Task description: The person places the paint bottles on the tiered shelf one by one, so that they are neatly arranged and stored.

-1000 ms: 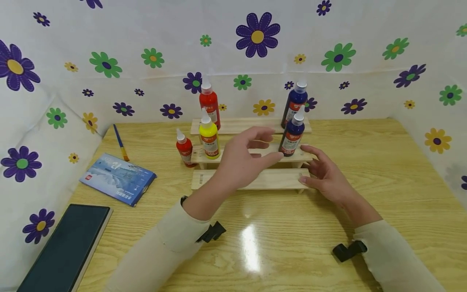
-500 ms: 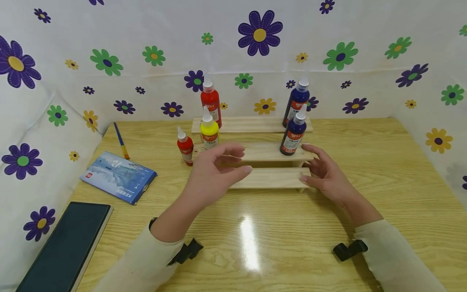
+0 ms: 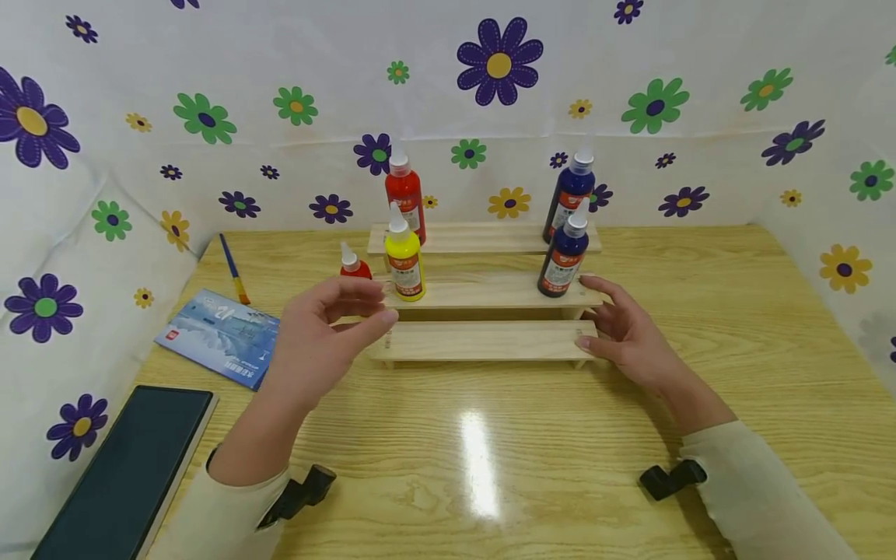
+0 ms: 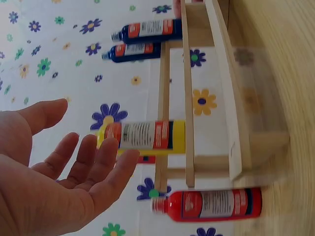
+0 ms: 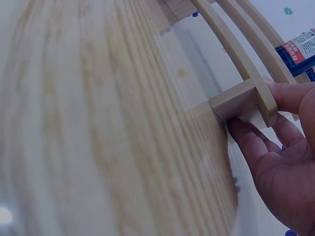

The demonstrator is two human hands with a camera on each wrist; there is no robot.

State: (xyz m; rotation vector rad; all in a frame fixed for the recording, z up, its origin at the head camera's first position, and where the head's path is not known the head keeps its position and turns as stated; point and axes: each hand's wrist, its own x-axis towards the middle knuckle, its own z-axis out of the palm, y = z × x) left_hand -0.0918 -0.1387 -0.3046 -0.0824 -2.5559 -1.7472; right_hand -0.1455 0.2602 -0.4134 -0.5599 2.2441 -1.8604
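A three-step wooden rack (image 3: 490, 340) stands on the table. My right hand (image 3: 630, 338) grips its right end, thumb on the lowest step and fingers around the side, as the right wrist view shows. My left hand (image 3: 315, 342) is held near the rack's left end with fingers spread and nothing between them. A yellow paint bottle (image 3: 405, 264) and a dark blue bottle (image 3: 563, 263) stand on the middle step. On the top step are a red bottle (image 3: 404, 198) and another dark blue bottle (image 3: 574, 190). Another red bottle (image 4: 216, 204) stands left of the rack, partly hidden by my left hand in the head view.
A paintbrush (image 3: 234, 268) lies at the back left. In front of it is a blue box (image 3: 217, 334), partly covered by my left hand. A dark flat tablet-like panel (image 3: 126, 474) lies at the left edge. Flower-patterned cloth (image 3: 301, 47) hangs behind the table.
My left hand has moved left, from in front of the front blue bottle to the rack's left end. My right hand has stayed on the rack; the bottles have not moved.
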